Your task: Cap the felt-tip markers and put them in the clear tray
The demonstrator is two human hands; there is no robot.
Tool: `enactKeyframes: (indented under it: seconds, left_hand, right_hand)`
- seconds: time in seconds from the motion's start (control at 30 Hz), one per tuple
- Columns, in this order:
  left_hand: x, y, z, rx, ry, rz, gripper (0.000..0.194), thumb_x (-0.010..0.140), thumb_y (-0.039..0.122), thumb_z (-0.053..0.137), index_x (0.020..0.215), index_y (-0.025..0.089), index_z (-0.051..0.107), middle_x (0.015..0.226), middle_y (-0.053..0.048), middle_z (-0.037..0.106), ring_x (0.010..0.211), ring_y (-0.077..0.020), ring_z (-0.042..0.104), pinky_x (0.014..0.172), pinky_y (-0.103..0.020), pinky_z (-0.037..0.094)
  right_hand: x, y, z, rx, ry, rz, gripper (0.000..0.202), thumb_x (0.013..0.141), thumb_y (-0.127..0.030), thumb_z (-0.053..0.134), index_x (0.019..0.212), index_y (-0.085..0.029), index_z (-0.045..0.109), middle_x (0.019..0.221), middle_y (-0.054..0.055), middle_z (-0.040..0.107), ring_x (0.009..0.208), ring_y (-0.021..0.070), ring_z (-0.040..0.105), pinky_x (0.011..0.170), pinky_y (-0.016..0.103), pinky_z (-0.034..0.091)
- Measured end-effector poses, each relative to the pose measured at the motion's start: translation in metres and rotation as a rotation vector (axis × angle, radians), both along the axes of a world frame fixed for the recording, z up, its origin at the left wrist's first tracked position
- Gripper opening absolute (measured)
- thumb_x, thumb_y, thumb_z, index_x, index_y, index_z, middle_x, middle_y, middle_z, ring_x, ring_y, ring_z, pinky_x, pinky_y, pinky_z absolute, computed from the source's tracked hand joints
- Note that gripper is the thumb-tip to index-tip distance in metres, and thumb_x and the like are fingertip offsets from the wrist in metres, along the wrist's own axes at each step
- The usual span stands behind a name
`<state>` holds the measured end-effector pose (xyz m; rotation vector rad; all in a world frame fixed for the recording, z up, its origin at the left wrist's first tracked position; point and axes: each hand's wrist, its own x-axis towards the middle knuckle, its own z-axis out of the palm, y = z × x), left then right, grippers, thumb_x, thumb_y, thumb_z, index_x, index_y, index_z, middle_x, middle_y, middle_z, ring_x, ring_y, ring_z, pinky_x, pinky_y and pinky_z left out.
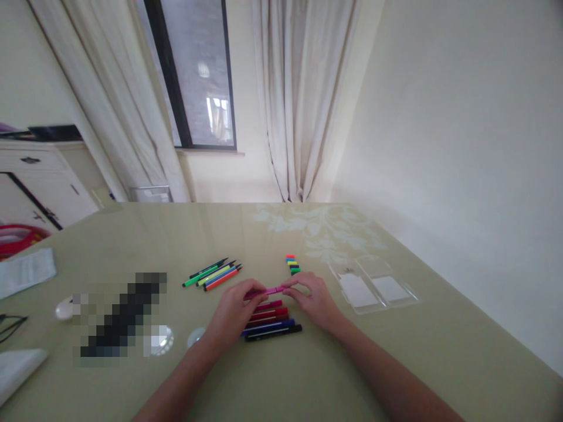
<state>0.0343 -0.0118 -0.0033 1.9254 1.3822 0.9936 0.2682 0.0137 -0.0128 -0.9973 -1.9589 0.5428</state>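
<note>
Far left of the grip, a white sheet (pixel 27 272) is cut off by the frame edge, and nearer to it a dark shape (pixel 125 319) is pixelated beyond recognition. Just left of and beyond the grip lie uncapped markers (pixel 222 274). The left hand (pixel 233 308) pinches a pink marker (pixel 271 291), its fingers hiding one end; whether its cap is loose, I cannot tell. On the near side of the grip lie more markers (pixel 275 332), some left ends covered by that hand. Small caps (pixel 291 263) sit just beyond. The right hand (pixel 314 302) pinches the pink marker's other end. Right of it, a clear case (pixel 373 302) has faint edges.
</note>
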Motion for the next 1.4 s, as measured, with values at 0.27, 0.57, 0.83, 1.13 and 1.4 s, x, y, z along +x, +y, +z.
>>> enactKeyframes:
  seconds: [0.27, 0.57, 0.83, 1.13, 1.4]
  left_hand:
    - [-0.013, 0.001, 0.002, -0.036, 0.233, -0.082, 0.02, 0.094, 0.035, 0.059, 0.097, 0.021, 0.073, 0.1, -0.007, 0.074, 0.093, -0.0239, 0.068, 0.083, -0.034, 0.052]
    - [-0.018, 0.009, 0.0, 0.03, 0.268, 0.046, 0.032, 0.098, 0.042, 0.049, 0.094, 0.02, 0.073, 0.094, -0.007, 0.071, 0.083, -0.0225, 0.066, 0.078, -0.035, 0.051]
    - [-0.038, 0.021, -0.007, 0.222, 0.476, 0.395, 0.031, 0.1, 0.031, 0.043, 0.097, 0.019, 0.072, 0.104, -0.01, 0.072, 0.101, -0.0274, 0.066, 0.093, -0.041, 0.05]
    - [-0.041, 0.015, -0.003, 0.093, 0.752, 0.539, 0.029, 0.098, 0.024, 0.048, 0.114, 0.019, 0.072, 0.114, -0.012, 0.069, 0.106, -0.0304, 0.064, 0.088, -0.041, 0.051]
    - [-0.049, 0.021, -0.015, 0.1, 0.646, 0.383, 0.022, 0.099, 0.028, 0.051, 0.1, 0.021, 0.072, 0.107, -0.011, 0.071, 0.104, -0.0298, 0.062, 0.095, -0.044, 0.048]
  right_hand:
    - [0.017, 0.023, -0.006, 0.049, -0.078, -0.299, 0.028, 0.104, -0.037, 0.053, 0.117, -0.024, 0.073, 0.117, 0.009, 0.076, 0.111, 0.0257, 0.068, 0.1, 0.043, 0.049]
    - [0.007, 0.029, -0.013, 0.118, -0.552, -0.425, 0.051, 0.099, -0.057, 0.057, 0.141, -0.028, 0.06, 0.154, 0.013, 0.052, 0.138, 0.034, 0.047, 0.11, 0.052, 0.036]
    - [-0.013, 0.056, -0.007, 0.05, -0.647, -0.451, 0.042, 0.1, -0.058, 0.054, 0.127, -0.03, 0.072, 0.162, 0.012, 0.044, 0.144, 0.0375, 0.04, 0.112, 0.059, 0.031]
    - [-0.001, 0.035, -0.004, 0.144, -0.632, -0.177, 0.016, 0.102, -0.03, 0.061, 0.102, -0.028, 0.077, 0.144, 0.006, 0.062, 0.137, 0.0267, 0.049, 0.111, 0.048, 0.03]
    - [0.006, 0.01, 0.0, 0.066, -0.44, -0.154, 0.019, 0.106, -0.024, 0.051, 0.107, -0.024, 0.07, 0.113, 0.007, 0.076, 0.113, 0.0241, 0.065, 0.105, 0.045, 0.035]
